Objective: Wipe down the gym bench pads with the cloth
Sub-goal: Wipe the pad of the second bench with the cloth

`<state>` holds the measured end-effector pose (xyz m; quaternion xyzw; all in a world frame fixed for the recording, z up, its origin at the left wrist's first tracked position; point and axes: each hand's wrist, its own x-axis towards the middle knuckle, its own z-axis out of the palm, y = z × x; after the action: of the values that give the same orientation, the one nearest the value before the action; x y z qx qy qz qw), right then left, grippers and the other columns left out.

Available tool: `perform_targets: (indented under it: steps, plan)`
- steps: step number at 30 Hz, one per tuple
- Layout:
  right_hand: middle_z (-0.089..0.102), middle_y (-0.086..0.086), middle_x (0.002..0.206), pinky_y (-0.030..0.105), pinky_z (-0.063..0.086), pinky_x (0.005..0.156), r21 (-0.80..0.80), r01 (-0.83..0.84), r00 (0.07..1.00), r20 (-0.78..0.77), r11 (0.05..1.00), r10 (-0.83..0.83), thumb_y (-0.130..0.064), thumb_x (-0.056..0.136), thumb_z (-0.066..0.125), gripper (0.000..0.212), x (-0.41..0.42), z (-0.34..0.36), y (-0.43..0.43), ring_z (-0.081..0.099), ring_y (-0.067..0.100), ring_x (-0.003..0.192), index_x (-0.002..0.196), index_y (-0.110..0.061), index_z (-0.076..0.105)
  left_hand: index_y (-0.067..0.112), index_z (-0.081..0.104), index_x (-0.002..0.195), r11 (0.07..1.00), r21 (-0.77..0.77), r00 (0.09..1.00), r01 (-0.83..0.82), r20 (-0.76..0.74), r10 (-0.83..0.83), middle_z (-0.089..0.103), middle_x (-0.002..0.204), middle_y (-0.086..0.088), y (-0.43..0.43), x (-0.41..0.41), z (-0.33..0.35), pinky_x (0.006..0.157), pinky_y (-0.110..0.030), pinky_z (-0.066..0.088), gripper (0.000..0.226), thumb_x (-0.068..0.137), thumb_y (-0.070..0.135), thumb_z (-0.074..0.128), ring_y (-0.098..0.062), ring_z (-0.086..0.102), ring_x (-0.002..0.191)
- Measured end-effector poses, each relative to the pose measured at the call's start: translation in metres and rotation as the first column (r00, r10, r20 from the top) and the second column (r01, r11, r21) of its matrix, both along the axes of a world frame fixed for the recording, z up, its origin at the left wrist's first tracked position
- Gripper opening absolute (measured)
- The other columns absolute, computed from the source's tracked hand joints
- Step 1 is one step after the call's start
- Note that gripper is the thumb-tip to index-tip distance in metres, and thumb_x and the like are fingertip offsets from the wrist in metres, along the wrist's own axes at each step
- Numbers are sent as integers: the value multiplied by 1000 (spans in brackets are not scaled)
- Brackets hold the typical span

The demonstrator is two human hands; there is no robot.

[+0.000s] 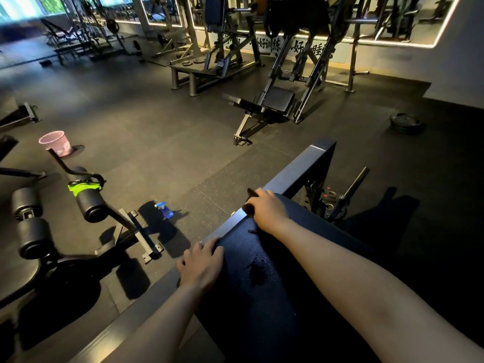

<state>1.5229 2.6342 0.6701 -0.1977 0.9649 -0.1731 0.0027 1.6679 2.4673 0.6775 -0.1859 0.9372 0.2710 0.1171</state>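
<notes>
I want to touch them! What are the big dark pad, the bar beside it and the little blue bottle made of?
The pad looks like dark vinyl or leatherette over padding: slightly shiny and pebbled, with a wet-looking patch. The bar looks like painted metal: straight square edges and a dull sheen. The bottle is probably clear blue plastic: light shines through it.

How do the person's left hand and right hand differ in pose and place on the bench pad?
The left hand lies nearer, fingers nearly flat on the edge of the bench pad, holding nothing; the right hand sits farther up, fingers curled round what looks like a dark cloth. Both touch the pad's same side, beside the grey frame bar.
</notes>
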Motion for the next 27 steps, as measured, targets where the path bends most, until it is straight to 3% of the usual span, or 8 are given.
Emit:
perform_targets:
  steps: [5, 11, 13, 16, 19, 24, 27]
  plan:
    - [46, 7, 123, 38, 42, 89, -113, 172, 985, 6, 978, -173, -15, 98, 44, 20, -20, -5, 11, 41, 30, 113, 106, -13, 62, 42, 36, 148, 1000, -9, 1000, 10, -5, -10, 44, 146, -5, -1, 0, -2, 113, -50, 17, 45, 104, 44, 30, -29, 32, 136]
    - [38, 9, 136, 39, 38, 99, -109, 395, 916, -30, 912, -400, -12, 95, 51, 23, -17, -11, 13, 37, 31, 120, 116, -16, 59, 44, 35, 148, 999, -14, 999, 36, 1, -35, 43, 147, -5, -5, 2, -6, 114, -50, 16, 45, 104, 44, 31, -29, 31, 138]
    - [39, 7, 135, 40, 41, 97, -91, 366, 928, -38, 926, -371, -16, 94, 58, 24, -5, -10, -2, 35, 30, 121, 117, -17, 59, 43, 34, 149, 999, -9, 999, 33, 0, -33, 42, 149, -5, -7, 1, -9, 115, -52, 15, 46, 104, 45, 31, -29, 30, 140]
    - [43, 7, 131, 40, 45, 94, -83, 223, 974, -14, 971, -225, -12, 98, 47, 20, 25, -8, -33, 35, 31, 123, 112, -13, 61, 41, 32, 151, 999, -16, 999, 31, 18, -31, 41, 151, -5, -6, -1, -8, 116, -53, 16, 48, 104, 48, 32, -29, 30, 142]
    - [47, 7, 124, 41, 45, 92, -142, 113, 993, 47, 983, -108, -10, 95, 47, 23, 51, -8, -52, 39, 34, 117, 106, -18, 66, 41, 34, 149, 999, 14, 999, 44, 24, -45, 42, 148, -6, -7, 0, -6, 115, -53, 18, 46, 103, 46, 33, -29, 32, 140]
    - [49, 8, 122, 37, 42, 98, -263, 17, 992, 127, 965, 17, -27, 98, 51, 26, 103, -3, -76, 39, 29, 117, 119, -26, 65, 22, 49, 133, 994, 19, 994, 107, 3, -107, 47, 140, -7, -15, 3, -8, 111, -48, 24, 37, 101, 38, 43, -29, 37, 132]
    - [44, 10, 129, 38, 37, 102, -223, -26, 999, 12, 975, 30, -33, 102, 46, 32, 120, 2, -66, 39, 29, 121, 125, -17, 60, 27, 46, 143, 982, 69, 984, 174, -53, -171, 52, 141, -3, -28, 10, -8, 107, -46, 29, 46, 97, 36, 51, -30, 43, 133]
